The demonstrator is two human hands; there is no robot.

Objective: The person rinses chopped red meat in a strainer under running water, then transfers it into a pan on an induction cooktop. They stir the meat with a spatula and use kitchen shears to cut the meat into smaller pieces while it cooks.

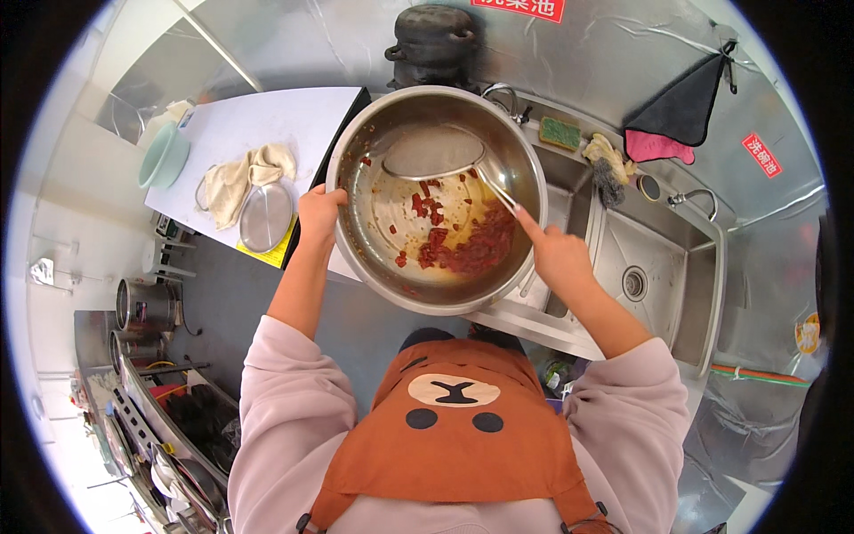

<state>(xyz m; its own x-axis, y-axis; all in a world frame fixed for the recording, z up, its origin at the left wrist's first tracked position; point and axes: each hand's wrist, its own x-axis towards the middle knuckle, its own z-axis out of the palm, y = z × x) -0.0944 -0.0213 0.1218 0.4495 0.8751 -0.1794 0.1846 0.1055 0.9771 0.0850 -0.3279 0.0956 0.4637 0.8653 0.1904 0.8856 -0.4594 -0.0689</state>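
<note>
A large round stainless steel basin (380,227) is before me, with my left hand (320,210) gripping its left rim. Inside lie a thin layer of yellowish liquid and dark red pieces that look like dried chili (484,243), heaped mostly at the lower right. Small seeds and a few loose pieces cling to the floor and walls. My right hand (559,257) holds the metal handle of a fine mesh strainer (437,152), index finger stretched along it. The strainer's round head is within the basin towards its far side; whether it touches the bottom I cannot tell.
A double-bowl steel sink (660,267) spans the right, with a green scouring sponge (560,133), steel wool (608,181) and a faucet (694,199) along its back. On the white table (280,120) at left are a beige cloth (230,190), a round metal lid (265,218) and a pale green basin (163,157). Black pots (434,43) stand behind.
</note>
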